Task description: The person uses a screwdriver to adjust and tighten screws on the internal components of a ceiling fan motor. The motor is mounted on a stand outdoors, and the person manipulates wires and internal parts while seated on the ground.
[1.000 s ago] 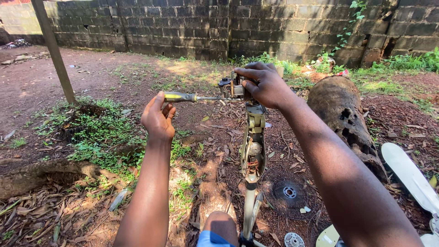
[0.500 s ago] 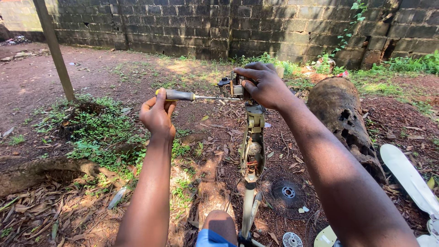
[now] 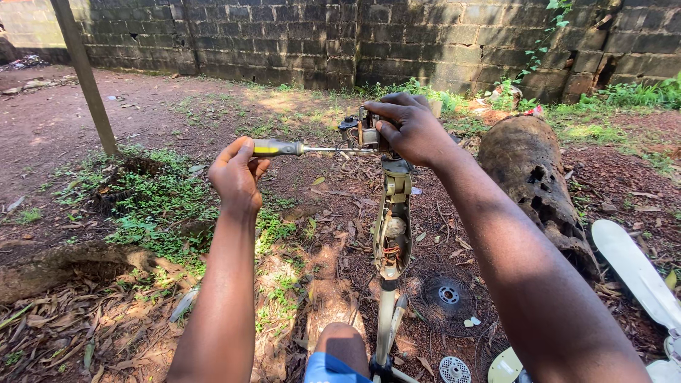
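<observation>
My left hand [image 3: 236, 174] grips the yellow handle of a screwdriver [image 3: 284, 147], held level with its thin shaft pointing right. The shaft's tip meets a small metal motor part [image 3: 358, 132] at the top of an upright fan stand [image 3: 392, 227]. My right hand [image 3: 408, 128] wraps around that motor part from the right and holds it steady. The stand's beige casing is open, showing its inner parts, and its pole runs down beside my knee [image 3: 340, 347].
A fan guard grille [image 3: 443, 292] and a small round plastic piece [image 3: 454, 369] lie on the dirt. White fan blades [image 3: 635, 269] lie at the right. A rotten log [image 3: 532, 177] is behind my right arm. A wooden post [image 3: 85, 74] and block wall [image 3: 284, 35] stand beyond.
My left hand has turned on the screwdriver handle, with the fingers shifting their grip. My right hand stays on the motor part. The view has barely moved.
</observation>
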